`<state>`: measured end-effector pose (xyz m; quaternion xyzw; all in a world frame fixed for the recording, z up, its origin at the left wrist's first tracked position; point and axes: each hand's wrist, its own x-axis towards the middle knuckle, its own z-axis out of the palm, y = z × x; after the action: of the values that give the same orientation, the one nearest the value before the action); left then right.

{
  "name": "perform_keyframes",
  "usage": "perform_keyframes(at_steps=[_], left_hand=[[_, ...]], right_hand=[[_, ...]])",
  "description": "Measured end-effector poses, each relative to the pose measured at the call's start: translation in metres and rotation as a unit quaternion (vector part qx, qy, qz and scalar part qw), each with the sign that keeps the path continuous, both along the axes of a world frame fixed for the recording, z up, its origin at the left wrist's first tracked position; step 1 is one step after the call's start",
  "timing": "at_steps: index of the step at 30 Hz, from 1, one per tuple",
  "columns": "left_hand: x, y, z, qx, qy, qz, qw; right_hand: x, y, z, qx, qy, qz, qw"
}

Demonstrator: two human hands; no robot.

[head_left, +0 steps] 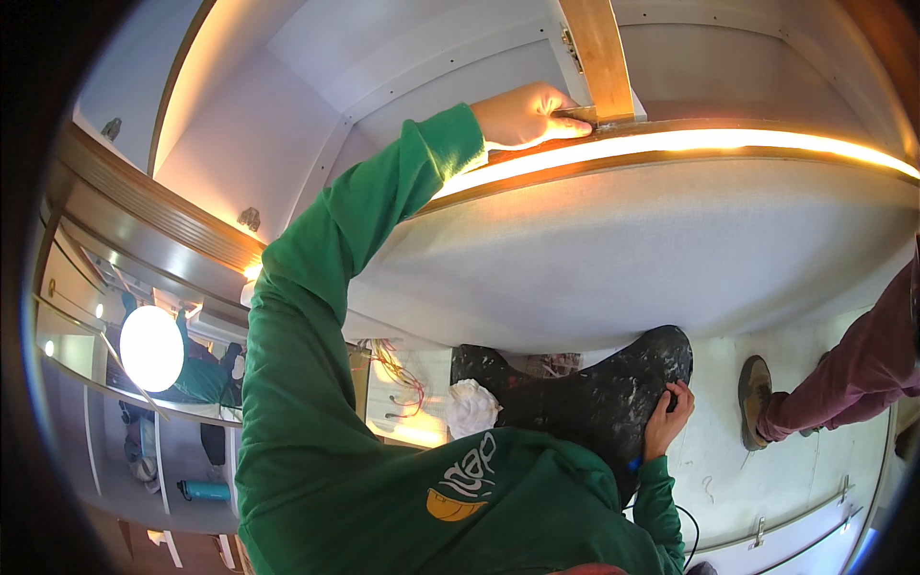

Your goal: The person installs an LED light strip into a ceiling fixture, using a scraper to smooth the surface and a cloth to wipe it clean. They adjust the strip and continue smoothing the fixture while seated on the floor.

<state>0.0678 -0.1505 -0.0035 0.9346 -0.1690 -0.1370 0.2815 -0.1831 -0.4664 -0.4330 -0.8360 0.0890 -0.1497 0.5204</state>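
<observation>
Fingers of my left hand (530, 117) pinch a thin, flat brown wooden piece (579, 113) at the white-walled cabinet's front edge (728, 126), beside the tan wooden upright (601, 57); loosening could drop it. My right hand (669, 414) rests, loosely curled, on white-flecked black trousers (613, 398).

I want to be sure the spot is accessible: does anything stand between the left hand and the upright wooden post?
Only the small flat brown piece in its fingers, at the post's foot, lies between the left hand and the upright wooden post; nothing else visible does.
</observation>
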Motion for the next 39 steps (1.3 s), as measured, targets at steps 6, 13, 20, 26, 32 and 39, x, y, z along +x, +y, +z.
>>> perform_keyframes(at_steps=[6,13,20,26,32,39], left_hand=[[-0.03,0.03,0.001,0.017,-0.009,0.017,1.0],[-0.041,0.034,0.001,-0.032,-0.039,0.003,0.999],[-0.049,0.025,-0.001,-0.037,-0.089,-0.006,0.995],[-0.092,0.065,0.026,0.05,-0.011,0.056,0.997],[-0.037,0.009,0.002,0.065,-0.085,0.006,0.994],[-0.103,0.116,0.014,0.097,-0.102,-0.007,0.99]], right_hand=[[0.0,0.002,0.003,-0.002,-0.007,-0.004,1.0],[0.002,0.002,0.002,0.028,-0.004,-0.012,1.0],[0.001,-0.001,-0.002,0.013,-0.006,0.002,1.0],[0.001,-0.003,-0.004,0.031,0.004,0.004,1.0],[0.002,-0.006,-0.004,0.008,0.008,0.019,1.0],[-0.001,-0.002,-0.003,0.002,-0.012,0.007,1.0]])
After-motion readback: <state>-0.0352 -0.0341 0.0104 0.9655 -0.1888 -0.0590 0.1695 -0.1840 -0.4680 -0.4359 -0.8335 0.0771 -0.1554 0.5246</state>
